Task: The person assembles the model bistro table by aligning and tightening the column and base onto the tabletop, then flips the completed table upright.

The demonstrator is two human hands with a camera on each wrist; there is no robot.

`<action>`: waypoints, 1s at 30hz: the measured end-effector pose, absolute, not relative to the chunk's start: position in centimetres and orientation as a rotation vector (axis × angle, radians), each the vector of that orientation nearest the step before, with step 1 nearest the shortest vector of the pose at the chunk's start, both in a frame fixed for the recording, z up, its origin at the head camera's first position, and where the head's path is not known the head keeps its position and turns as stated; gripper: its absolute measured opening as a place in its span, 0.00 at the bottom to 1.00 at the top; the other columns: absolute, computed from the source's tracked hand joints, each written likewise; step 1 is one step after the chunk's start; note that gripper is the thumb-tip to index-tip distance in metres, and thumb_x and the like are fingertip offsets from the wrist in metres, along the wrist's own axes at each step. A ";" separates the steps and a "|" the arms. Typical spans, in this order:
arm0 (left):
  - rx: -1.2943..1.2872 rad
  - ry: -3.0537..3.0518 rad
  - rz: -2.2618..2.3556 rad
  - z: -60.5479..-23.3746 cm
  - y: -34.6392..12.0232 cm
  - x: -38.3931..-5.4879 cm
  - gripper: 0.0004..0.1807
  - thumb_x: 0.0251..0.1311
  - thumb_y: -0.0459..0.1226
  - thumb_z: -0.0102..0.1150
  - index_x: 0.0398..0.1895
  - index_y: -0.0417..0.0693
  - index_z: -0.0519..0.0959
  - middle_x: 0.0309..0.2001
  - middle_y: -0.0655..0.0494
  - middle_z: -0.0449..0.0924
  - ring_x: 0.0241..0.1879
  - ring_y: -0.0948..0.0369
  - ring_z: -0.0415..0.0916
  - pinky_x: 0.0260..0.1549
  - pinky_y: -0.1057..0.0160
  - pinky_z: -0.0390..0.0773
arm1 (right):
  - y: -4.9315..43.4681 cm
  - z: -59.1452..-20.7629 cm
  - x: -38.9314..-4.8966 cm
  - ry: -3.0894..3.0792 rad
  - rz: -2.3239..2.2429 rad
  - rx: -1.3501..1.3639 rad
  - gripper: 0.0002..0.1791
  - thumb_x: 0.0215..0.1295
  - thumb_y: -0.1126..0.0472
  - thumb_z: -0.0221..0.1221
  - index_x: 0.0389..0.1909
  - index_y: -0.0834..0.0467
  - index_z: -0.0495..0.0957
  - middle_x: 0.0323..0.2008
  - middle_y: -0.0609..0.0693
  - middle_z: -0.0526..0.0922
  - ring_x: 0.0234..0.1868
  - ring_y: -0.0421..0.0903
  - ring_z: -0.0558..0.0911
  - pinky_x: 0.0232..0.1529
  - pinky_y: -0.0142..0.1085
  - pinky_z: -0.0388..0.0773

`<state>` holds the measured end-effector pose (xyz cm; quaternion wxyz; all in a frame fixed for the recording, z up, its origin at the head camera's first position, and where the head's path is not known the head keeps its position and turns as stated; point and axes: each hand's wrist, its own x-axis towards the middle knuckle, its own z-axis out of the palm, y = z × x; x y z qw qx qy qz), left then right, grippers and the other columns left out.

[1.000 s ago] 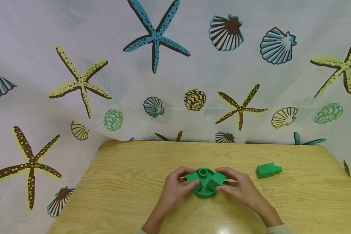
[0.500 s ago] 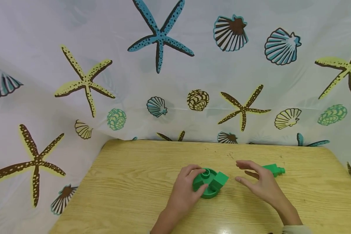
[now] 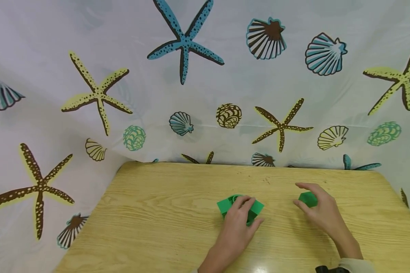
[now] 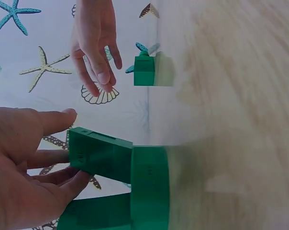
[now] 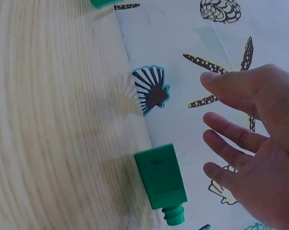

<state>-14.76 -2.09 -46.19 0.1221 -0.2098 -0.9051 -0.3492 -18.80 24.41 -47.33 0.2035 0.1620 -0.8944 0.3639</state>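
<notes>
A round green base (image 4: 150, 187) stands on the wooden table with two angled green blocks rising from it, a left block (image 3: 223, 205) and a right block (image 3: 257, 207). My left hand (image 3: 237, 227) reaches over it from the front, its fingers between the blocks and its thumb spread right. In the left wrist view those fingertips lie right beside the block nearest the thumb (image 4: 100, 154). A loose green block with a ridged stub (image 5: 162, 177) lies to the right. My right hand (image 3: 324, 208) hovers over it with fingers spread, apart from it in the right wrist view.
The wooden table (image 3: 157, 212) ends at the back against a white curtain (image 3: 205, 91) printed with starfish and shells. The curtain also hangs along the left and right sides. A black device (image 3: 331, 269) sits at my right wrist.
My right hand has let go of the right block and moved right to the loose green block. My left hand has left the left block and shifted right over the base.
</notes>
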 end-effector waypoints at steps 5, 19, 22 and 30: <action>-0.540 -2.618 -1.059 -46.8 -1.8 -15.2 0.25 0.62 0.39 0.72 0.61 0.38 0.81 0.58 0.48 0.78 0.59 0.52 0.78 0.55 0.61 0.81 | 25.5 -48.0 -18.9 -2.502 0.994 0.422 0.27 0.58 0.69 0.74 0.59 0.63 0.80 0.56 0.64 0.80 0.57 0.67 0.77 0.54 0.68 0.74; -0.784 -2.630 -1.375 -46.6 -4.8 -15.9 0.23 0.66 0.24 0.63 0.65 0.41 0.78 0.64 0.47 0.76 0.68 0.50 0.71 0.64 0.54 0.74 | 27.8 -49.2 -19.8 -2.664 0.967 0.340 0.25 0.61 0.73 0.68 0.60 0.65 0.79 0.56 0.69 0.77 0.56 0.70 0.76 0.52 0.66 0.74; -0.796 -2.648 -1.392 -46.6 -5.6 -16.1 0.24 0.67 0.22 0.59 0.65 0.40 0.78 0.65 0.46 0.75 0.68 0.49 0.70 0.64 0.51 0.74 | 27.9 -49.1 -19.8 -2.723 0.947 0.317 0.23 0.61 0.71 0.69 0.59 0.66 0.80 0.55 0.69 0.76 0.55 0.72 0.74 0.51 0.66 0.74; -0.746 -2.671 -1.337 -46.6 -6.9 -16.2 0.20 0.68 0.30 0.64 0.62 0.47 0.80 0.63 0.47 0.72 0.65 0.48 0.71 0.60 0.49 0.78 | 27.9 -49.1 -19.8 -2.829 0.917 0.307 0.23 0.62 0.67 0.70 0.58 0.66 0.81 0.52 0.67 0.76 0.52 0.69 0.78 0.49 0.64 0.77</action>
